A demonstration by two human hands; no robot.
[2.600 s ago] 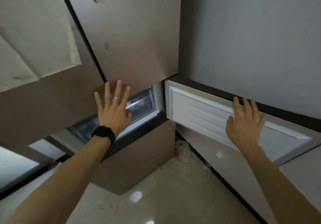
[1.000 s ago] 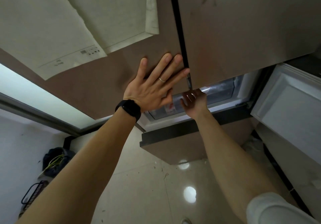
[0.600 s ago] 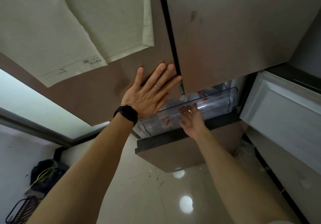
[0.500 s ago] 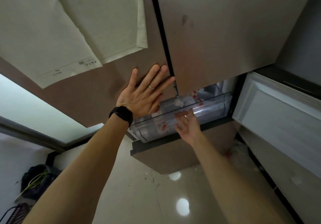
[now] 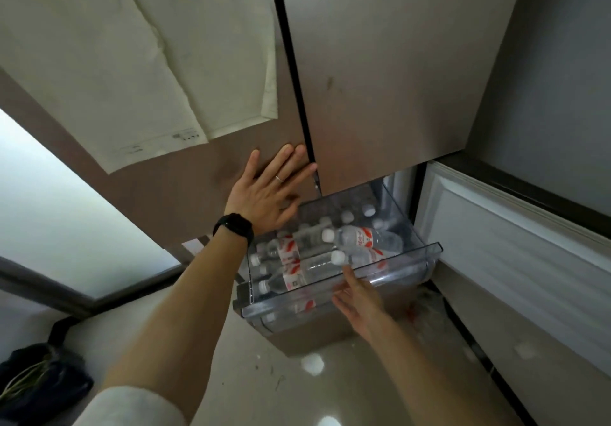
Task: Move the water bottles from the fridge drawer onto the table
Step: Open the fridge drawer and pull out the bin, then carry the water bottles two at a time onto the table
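A clear plastic fridge drawer (image 5: 396, 270) stands pulled far out below the brown upper doors. Several clear water bottles (image 5: 363, 238) with white caps and red-and-white labels lie inside it, some stacked on others. My right hand (image 5: 355, 296) grips the drawer's front rim near the middle, fingers curled over the edge. My left hand (image 5: 267, 190), with a ring and a black wristband, lies flat and spread on the upper left fridge door (image 5: 205, 167), just above the drawer's back left corner.
The lower right fridge door (image 5: 515, 243) hangs open to the right of the drawer, white inner side showing. A glossy tiled floor (image 5: 264, 376) lies below. A dark bag (image 5: 39, 379) sits at the lower left by a frosted glass panel (image 5: 49, 220).
My right hand left the open lower door, reached into the compartment and pulled the clear drawer out, so the bottles now show. My left hand stayed flat on the upper door.
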